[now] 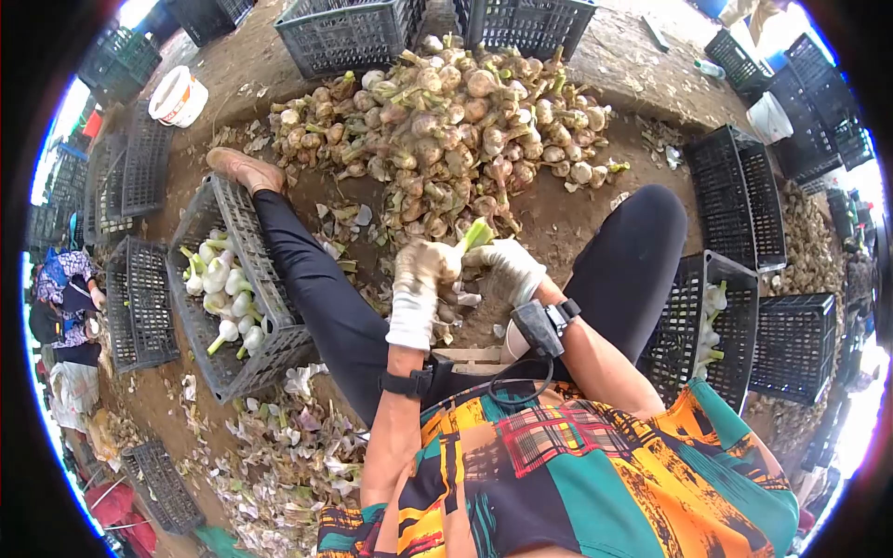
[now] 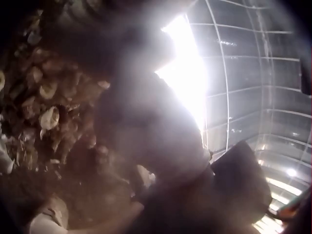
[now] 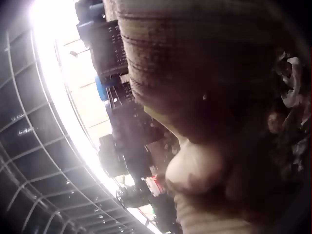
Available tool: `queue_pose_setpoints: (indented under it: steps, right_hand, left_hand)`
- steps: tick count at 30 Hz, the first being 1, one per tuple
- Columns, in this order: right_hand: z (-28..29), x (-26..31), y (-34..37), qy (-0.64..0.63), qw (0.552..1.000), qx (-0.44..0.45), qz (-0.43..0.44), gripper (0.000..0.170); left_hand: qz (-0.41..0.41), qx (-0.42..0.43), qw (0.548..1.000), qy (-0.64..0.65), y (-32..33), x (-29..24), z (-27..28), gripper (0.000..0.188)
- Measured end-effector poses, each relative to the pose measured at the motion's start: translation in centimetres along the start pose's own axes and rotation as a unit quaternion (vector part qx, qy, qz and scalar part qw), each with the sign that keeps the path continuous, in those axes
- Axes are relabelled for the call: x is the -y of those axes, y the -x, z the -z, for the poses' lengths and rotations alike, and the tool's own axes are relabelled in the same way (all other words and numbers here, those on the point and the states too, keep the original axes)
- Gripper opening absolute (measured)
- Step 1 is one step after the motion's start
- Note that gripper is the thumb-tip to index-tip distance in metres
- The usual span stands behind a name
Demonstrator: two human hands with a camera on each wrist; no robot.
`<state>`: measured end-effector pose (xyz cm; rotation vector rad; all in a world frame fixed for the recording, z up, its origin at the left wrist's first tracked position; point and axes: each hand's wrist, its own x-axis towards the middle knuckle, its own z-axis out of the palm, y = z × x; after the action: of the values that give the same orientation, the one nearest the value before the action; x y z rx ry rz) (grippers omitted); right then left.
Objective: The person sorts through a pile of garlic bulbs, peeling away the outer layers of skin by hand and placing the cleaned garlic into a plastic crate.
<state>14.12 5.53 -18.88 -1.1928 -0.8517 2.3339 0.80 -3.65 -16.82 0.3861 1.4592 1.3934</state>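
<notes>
A garlic bulb (image 3: 197,168) with a short green stem (image 1: 476,234) is between my two gloved hands, low in front of me. My left hand (image 1: 423,268) grips the bulb from the left, its fingers curled round it. On the other side my right hand (image 1: 510,264) has its fingers curled in against the bulb, just below the stem. Glove fabric hides much of the bulb in the head view; its pale, rounded base shows in the right wrist view. Just beyond the hands lies a large heap of untrimmed garlic (image 1: 446,130).
By my left leg, a tilted black crate (image 1: 270,358) holds cleaned white garlic. Another crate (image 1: 735,372) with garlic stands at my right. Empty crates (image 1: 349,42) line the back. Peelings (image 1: 288,456) litter the ground at left. A white bucket (image 1: 179,99) stands far left.
</notes>
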Motion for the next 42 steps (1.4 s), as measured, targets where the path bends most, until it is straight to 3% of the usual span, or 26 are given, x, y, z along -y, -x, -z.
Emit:
queue_pose_setpoints:
  steps: [1,2,3,5,6,9,10,11,13,16,17,18,19,21,23,24,25,27,28,29,31,34,37,38,41,42]
  right_hand:
    - [-0.6,0.2,0.0,-0.057,0.998,-0.008,-0.022,0.019]
    - [-0.8,0.4,0.4,0.053,0.999,-0.003,0.004,0.017]
    - [-2.1,1.1,1.5,0.163,0.986,0.002,0.029,0.015]
    - [-1.8,0.4,1.7,0.211,0.968,0.045,0.129,0.014]
    - [-1.7,1.1,2.3,0.202,0.973,0.062,0.096,0.018]
    - [-1.3,2.0,1.9,0.282,0.954,0.061,0.081,0.022]
    - [-1.3,2.0,1.9,0.314,0.942,0.063,0.104,0.022]
    - [-1.3,2.0,1.9,0.347,0.927,0.064,0.126,0.022]
    - [-1.7,1.3,2.1,0.330,0.923,0.080,0.178,0.022]
    - [-2.1,1.6,2.7,0.238,0.957,0.112,0.127,0.020]
    - [-2.1,2.4,2.9,0.240,0.956,0.118,0.122,0.020]
    - [-2.0,2.9,2.5,0.294,0.949,0.020,0.111,0.018]
    - [-1.2,3.0,1.7,0.226,0.963,-0.012,0.148,0.016]
    - [3.9,1.8,-3.3,0.351,0.919,-0.056,0.173,0.017]
    - [4.7,1.4,-5.1,0.548,0.826,-0.025,0.127,0.024]
    - [4.5,0.5,-5.5,0.620,0.783,-0.015,0.047,0.031]
    - [3.3,-0.2,-5.0,0.708,0.702,-0.073,0.029,0.041]
    - [1.9,-0.4,-2.7,0.645,0.746,-0.084,0.143,0.060]
    - [0.5,0.2,-1.9,0.458,0.874,-0.012,0.161,0.069]
    - [-0.9,0.4,-0.7,0.415,0.890,-0.015,0.190,0.071]
    - [-3.6,0.2,1.2,0.491,0.817,-0.031,0.302,0.066]
    - [-5.8,-0.6,1.3,0.456,0.847,-0.086,0.260,0.045]
    - [-2.9,-1.2,-2.0,0.231,0.961,-0.024,0.147,0.048]
    - [-1.6,-2.1,-3.1,0.331,0.919,-0.080,0.198,0.044]
    - [0.8,-1.2,-3.3,0.402,0.910,-0.075,0.067,0.044]
    - [0.8,-1.0,-2.6,0.128,0.991,-0.018,-0.019,0.045]
  left_hand:
    - [-0.218,-0.049,0.974,-0.037,-0.1,1.6,-0.9,0.060]
    - [-0.313,-0.054,0.919,-0.235,-0.2,2.2,0.2,0.073]
    - [-0.303,-0.037,0.939,-0.156,0.3,2.3,-0.7,0.054]
    - [-0.100,-0.006,0.991,0.087,0.3,1.1,0.1,0.038]
    - [0.009,0.007,0.978,0.207,0.2,0.6,0.7,0.036]
    - [0.095,0.065,0.990,0.084,-1.5,1.3,2.1,0.039]
    - [-0.036,0.015,0.999,0.003,-2.6,2.7,1.4,0.036]
    - [-0.030,-0.017,0.999,-0.031,-2.5,4.1,1.5,0.031]
    - [-0.165,-0.016,0.983,-0.084,-1.4,3.3,0.3,0.022]
    - [-0.048,0.039,0.996,0.067,-2.3,4.0,1.7,0.023]
    - [0.002,0.047,0.978,0.201,-2.5,4.4,1.9,0.018]
    - [0.014,0.042,0.964,0.262,-2.1,4.0,2.0,0.016]
    - [0.027,0.039,0.945,0.323,-1.6,3.5,2.0,0.014]
    - [0.032,0.146,0.897,0.416,-1.6,3.2,2.7,0.014]
    - [0.058,0.083,0.888,0.448,-1.3,1.9,2.4,0.018]
    - [0.051,0.074,0.890,0.446,-1.4,1.7,2.5,0.019]
    - [0.042,0.062,0.892,0.447,-1.6,1.7,2.7,0.021]
    - [0.002,0.005,0.917,0.400,-1.3,1.4,3.0,0.026]
    - [-0.019,-0.046,0.925,0.377,-1.3,1.8,3.1,0.024]
    - [-0.036,-0.090,0.932,0.350,-1.3,2.2,2.9,0.021]
    - [-0.052,-0.131,0.945,0.296,-1.1,2.2,1.5,0.012]
    - [-0.078,-0.092,0.978,0.171,-1.5,3.1,1.3,0.017]
    - [-0.110,-0.051,0.961,0.250,-1.7,3.9,1.8,0.019]
    - [-0.097,-0.070,0.931,0.344,-1.5,3.7,1.8,0.018]
    - [-0.083,-0.020,0.920,0.382,-1.6,2.7,2.5,0.018]
    - [-0.082,-0.030,0.925,0.370,-1.6,2.7,2.8,0.018]
